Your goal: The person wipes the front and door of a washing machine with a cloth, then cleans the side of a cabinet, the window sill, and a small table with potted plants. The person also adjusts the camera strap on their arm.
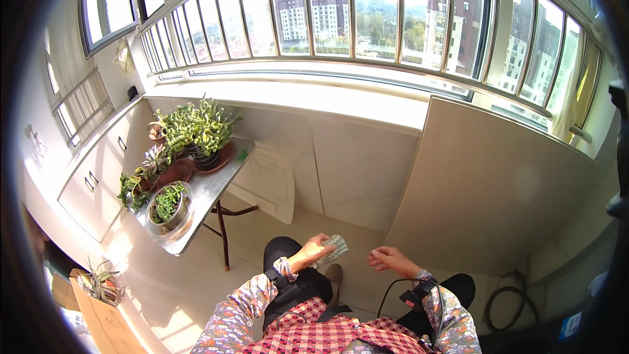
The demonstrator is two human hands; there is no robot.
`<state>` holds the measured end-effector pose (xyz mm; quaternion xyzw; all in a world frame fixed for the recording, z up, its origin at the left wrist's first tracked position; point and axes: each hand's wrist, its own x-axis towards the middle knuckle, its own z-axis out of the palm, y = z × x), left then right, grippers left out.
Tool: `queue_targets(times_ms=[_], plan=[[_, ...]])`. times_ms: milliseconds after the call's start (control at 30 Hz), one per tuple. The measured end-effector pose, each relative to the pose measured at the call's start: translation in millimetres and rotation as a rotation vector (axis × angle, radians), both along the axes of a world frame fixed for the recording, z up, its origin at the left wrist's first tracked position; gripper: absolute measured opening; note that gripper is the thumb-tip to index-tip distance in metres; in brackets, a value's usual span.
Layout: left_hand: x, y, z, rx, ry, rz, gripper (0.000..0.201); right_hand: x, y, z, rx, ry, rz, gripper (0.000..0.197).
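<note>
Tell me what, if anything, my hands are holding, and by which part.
Your left hand holds a small green-and-white patterned item by its left side; its exact kind can't be told. Nothing shows held in your right hand.

Right fingers (378,259) loosely curled

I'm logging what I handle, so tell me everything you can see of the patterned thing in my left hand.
The patterned thing is small, roughly oblong and pale, with a repeating greenish pattern. Its material is too small to make out. It slants, its upper end toward the right of the picture, and shows just right of your left knee. Your left hand grips its left side, hiding part of it; your right hand is apart from it.
</note>
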<state>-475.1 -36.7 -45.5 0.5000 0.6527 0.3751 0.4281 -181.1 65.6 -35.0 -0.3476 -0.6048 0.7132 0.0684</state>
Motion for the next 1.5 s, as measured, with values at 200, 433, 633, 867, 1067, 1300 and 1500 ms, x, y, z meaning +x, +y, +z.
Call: queue_targets(times_ms=[200, 433, 633, 867, 1067, 1300, 1500], plan=[[71.3, -14.2, 54.1, -0.001, -0.416, -0.288, 0.053, -12.2, -40.8, 45.0, 0.202, 0.247, -0.116, 0.06], [148.1, 24.4, 112.5, 0.22, -0.361, -0.59, 0.054, 71.5, -30.6, 70.1, 0.025, 0.413, -0.402, 0.046], [165.8, 71.3, 118.4, 0.077, -0.376, -0.389, 0.048, 166.2, 35.3, 119.2, 0.425, 0.53, -0.94, 0.031], [172.7, 148.4, 70.6, 0.088, -0.342, -0.324, 0.043, 209.7, 153.2, 182.4, 1.29, 0.012, -1.622, 0.03], [171.3, 188.3, 16.5, 0.205, -0.275, -0.261, 0.041, 113.8, 198.9, 175.5, 1.817, -0.019, -1.488, 0.032], [162.0, 222.9, -16.7, 0.288, -0.102, -0.277, 0.028, 27.4, 182.4, 144.4, 2.037, -0.216, -0.62, 0.043], [135.1, 205.4, -15.4, 0.255, -0.103, -0.294, 0.033, 121.7, 202.2, 155.3, 2.084, -0.422, -1.081, 0.046]])
